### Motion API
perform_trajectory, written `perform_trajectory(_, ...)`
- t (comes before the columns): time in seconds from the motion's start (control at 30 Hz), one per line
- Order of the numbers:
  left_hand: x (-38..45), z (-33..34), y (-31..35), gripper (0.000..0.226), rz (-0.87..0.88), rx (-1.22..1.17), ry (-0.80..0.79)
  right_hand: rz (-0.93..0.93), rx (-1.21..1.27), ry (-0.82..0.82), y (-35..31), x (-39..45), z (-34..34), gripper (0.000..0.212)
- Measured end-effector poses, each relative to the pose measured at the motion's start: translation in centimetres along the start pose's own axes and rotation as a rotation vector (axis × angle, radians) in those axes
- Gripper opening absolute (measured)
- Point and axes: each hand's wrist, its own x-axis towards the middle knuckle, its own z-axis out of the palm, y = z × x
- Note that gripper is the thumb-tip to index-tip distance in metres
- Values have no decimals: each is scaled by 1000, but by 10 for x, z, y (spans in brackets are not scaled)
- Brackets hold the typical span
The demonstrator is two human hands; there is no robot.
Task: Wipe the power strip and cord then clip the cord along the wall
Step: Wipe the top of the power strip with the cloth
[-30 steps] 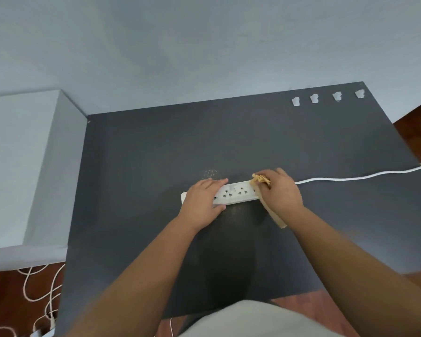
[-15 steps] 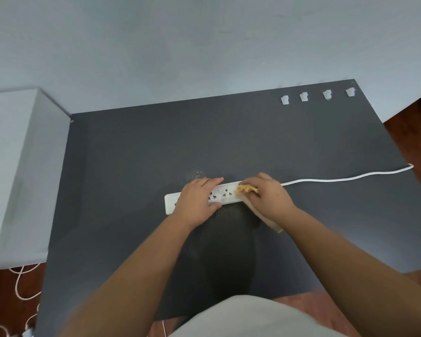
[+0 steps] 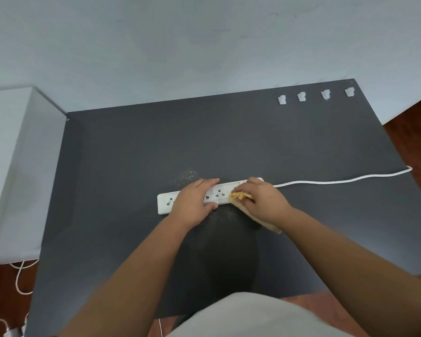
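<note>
A white power strip [image 3: 166,202] lies across the middle of the dark grey table [image 3: 289,147]. My left hand [image 3: 194,200] rests flat on its left half, pinning it down. My right hand [image 3: 263,201] is closed around a yellow-tan cloth [image 3: 240,196] and presses it on the strip's right half; a fold of the cloth hangs out below the wrist. The white cord [image 3: 338,180] runs from the strip's right end to the table's right edge. Several white cord clips [image 3: 301,96] sit in a row at the table's far right, by the pale wall.
Fine crumbs or dust [image 3: 187,175] speckle the table just behind and in front of the strip. A white cabinet [image 3: 7,166] stands against the table's left side. Loose white cables [image 3: 20,276] lie on the wooden floor at lower left.
My right hand with the cloth has slid left along the strip, closer to my left hand. My left hand stays on the strip.
</note>
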Motion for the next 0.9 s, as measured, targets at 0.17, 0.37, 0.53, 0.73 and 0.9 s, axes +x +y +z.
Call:
perform_trajectory(0.17,0,2,2,63,4,15,-7,147,-5,118,13,3,-6,22)
perform_trajectory(0.37,1,2,4,60,-40,-47,-19,139,39,152,18,1,-11,22)
perform_trajectory(0.53,1,1,7,60,-56,-48,-28,-70,-7,-137,14,-3,-11,23)
perform_trajectory(0.73,2,2,9,59,-64,-58,-14,-9,-80,-90,1,17,-6,24)
perform_trajectory(0.9,2,2,8,61,-88,-70,-7,42,-80,-27,-8,31,-3,27)
